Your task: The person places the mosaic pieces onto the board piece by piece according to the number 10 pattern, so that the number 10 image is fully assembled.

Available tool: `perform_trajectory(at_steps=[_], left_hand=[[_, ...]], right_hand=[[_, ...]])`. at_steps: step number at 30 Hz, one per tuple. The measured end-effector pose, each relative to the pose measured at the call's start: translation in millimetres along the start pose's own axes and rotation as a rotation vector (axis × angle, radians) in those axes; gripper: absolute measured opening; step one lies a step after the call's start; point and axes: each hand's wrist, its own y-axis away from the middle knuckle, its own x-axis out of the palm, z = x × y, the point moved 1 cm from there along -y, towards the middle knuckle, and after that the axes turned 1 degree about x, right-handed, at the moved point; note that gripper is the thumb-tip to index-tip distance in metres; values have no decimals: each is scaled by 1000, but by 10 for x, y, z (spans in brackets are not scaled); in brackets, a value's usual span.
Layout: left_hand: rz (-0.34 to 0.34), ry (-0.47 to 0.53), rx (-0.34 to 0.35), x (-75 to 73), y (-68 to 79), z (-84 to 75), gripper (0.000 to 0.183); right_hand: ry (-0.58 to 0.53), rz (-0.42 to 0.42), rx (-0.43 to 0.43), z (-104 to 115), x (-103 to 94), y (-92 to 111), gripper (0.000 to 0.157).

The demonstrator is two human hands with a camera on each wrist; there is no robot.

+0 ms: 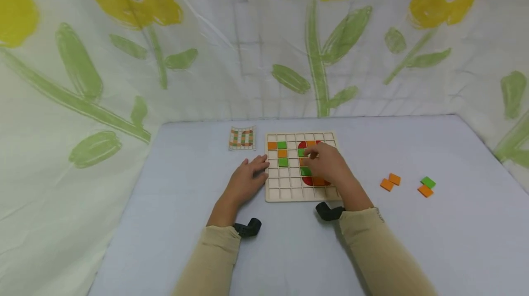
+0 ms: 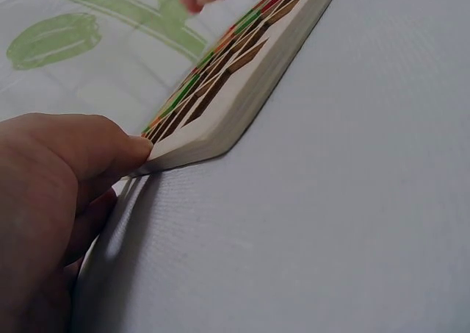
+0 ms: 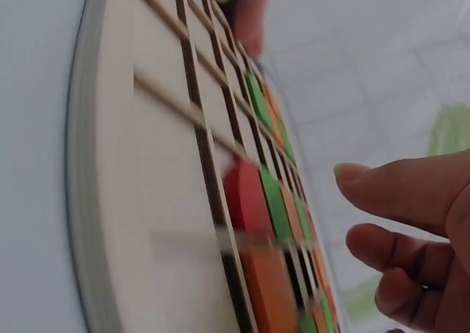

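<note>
A square wooden grid board [image 1: 285, 193] lies on the table. In its left columns sit orange and green square tiles [image 1: 283, 162]; further right, red rounded pieces [image 1: 307, 181] stand with more orange and green tiles, partly covered by my right hand. My left hand [image 1: 246, 179] rests at the board's left edge, and in the left wrist view its thumb [image 2: 132, 153] touches the near corner. Above the board hovers my right hand [image 1: 329, 164]. In the right wrist view its thumb [image 3: 389, 182] and bent fingers stand apart, with nothing seen between them.
Behind the board's left side lies a small printed card [image 1: 242, 138] with a coloured grid pattern. To the right are two loose orange tiles [image 1: 387, 185], and beyond them a green tile [image 1: 428, 181] touching an orange one [image 1: 425, 191]. A flower-painted sheet [image 1: 206, 80] hangs behind the table.
</note>
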Motion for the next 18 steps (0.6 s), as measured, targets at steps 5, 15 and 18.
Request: perform_trajectory(at_steps=[5,15,18], left_hand=[[-4,6,4,-5,-15,21,39],[5,8,5,-17,-18,11,39],[12,15,1,-14,-12,10,40]], right_hand=[[30,-39,15,-281,-281,209,29],[116,-74,91,-912,-739,678,38],[124,-57,103,-1069,-846,796,42]])
